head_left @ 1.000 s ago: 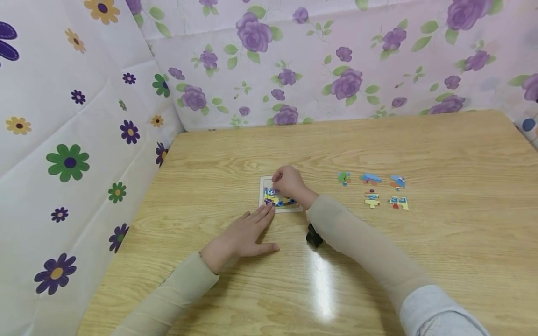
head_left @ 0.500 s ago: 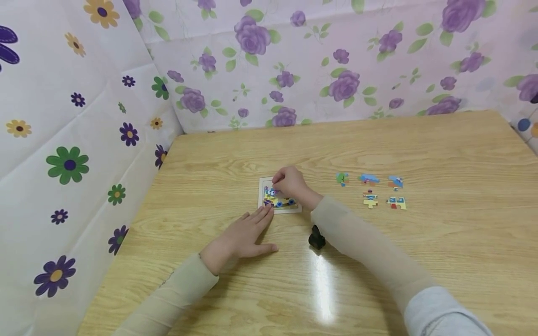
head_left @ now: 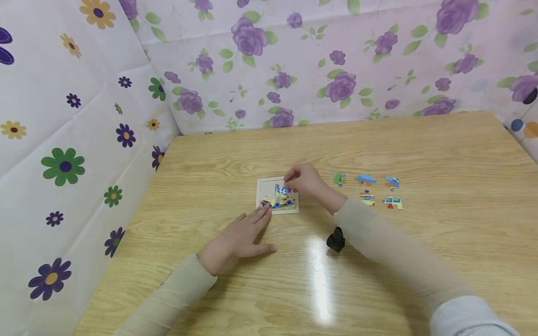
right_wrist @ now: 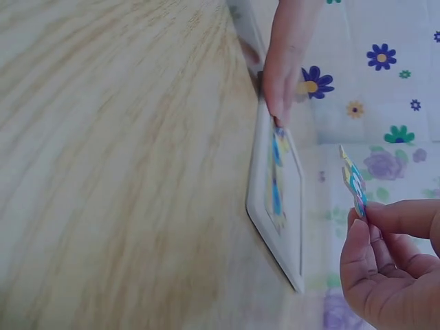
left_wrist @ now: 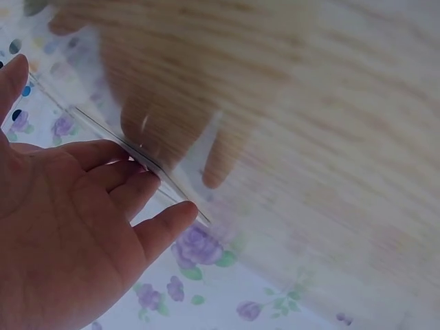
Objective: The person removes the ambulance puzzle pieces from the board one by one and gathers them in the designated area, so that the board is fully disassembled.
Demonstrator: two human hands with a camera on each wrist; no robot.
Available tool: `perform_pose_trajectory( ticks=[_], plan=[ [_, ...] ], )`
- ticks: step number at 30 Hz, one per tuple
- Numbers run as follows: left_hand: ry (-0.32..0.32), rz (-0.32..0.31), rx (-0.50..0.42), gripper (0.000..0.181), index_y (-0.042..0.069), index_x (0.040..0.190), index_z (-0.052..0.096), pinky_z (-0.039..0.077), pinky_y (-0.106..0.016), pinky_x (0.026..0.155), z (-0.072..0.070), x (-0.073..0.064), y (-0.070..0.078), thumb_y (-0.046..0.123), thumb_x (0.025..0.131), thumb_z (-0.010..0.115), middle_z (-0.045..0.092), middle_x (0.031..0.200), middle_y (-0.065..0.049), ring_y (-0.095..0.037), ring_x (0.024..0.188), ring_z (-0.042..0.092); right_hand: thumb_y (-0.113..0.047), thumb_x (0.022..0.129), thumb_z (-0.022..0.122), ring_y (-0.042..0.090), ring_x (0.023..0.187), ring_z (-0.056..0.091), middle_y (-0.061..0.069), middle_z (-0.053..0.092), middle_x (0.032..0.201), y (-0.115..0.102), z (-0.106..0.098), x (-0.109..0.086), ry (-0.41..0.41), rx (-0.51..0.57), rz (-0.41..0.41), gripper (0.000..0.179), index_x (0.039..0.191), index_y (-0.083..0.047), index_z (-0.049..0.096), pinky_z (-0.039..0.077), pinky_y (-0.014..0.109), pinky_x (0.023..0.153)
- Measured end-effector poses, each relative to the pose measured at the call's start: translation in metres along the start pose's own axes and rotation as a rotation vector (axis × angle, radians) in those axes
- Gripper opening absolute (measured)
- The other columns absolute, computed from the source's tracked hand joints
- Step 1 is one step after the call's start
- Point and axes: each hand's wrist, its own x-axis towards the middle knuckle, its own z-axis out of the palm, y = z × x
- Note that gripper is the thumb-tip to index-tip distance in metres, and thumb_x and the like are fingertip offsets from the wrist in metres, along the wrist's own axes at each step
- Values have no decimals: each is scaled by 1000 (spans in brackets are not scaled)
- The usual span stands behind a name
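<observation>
A white-rimmed puzzle tray (head_left: 258, 196) lies on the wooden table, its lower part filled with pieces showing a yellow vehicle with blue wheels (head_left: 289, 202). My left hand (head_left: 239, 235) lies flat with fingers extended, fingertips at the tray's near left edge. In the left wrist view, those fingers meet the thin tray edge (left_wrist: 182, 194). Between thumb and fingertips, my right hand (head_left: 308, 179) pinches a puzzle piece with cartoon eyes (head_left: 281, 191). The right wrist view shows this piece (right_wrist: 353, 182) raised and apart from the tray (right_wrist: 257, 165).
Several loose puzzle pieces lie to the right in two rows, among them a green one (head_left: 339, 179), a blue one (head_left: 365, 179) and one with windows (head_left: 392, 202). A small black device (head_left: 336, 240) sits at the right wrist. Flowered cloth (head_left: 311, 60) hangs behind the table.
My right hand has drawn back to the right with the pinched piece, uncovering more of the tray. The left hand has stayed at the tray's edge.
</observation>
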Motion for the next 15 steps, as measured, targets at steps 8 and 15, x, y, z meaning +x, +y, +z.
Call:
perform_pose_trajectory(
  ticks=[8,15],
  plan=[
    [13,7,3,90,4,152,18,22,-54,114,-2,0,1,59,89,53,11,160,-9,-26,146,16,-4,87,66,16,76,63,13,66,91,5,-22,-12,5,-27,-29,12,96,3,65,57,38,77],
    [14,10,6,91,4,152,17,22,-54,114,-1,0,2,59,89,53,11,160,-10,-26,147,15,-1,86,65,14,73,63,13,66,86,11,-43,-25,9,-32,-75,12,95,7,64,57,42,79]
  ],
)
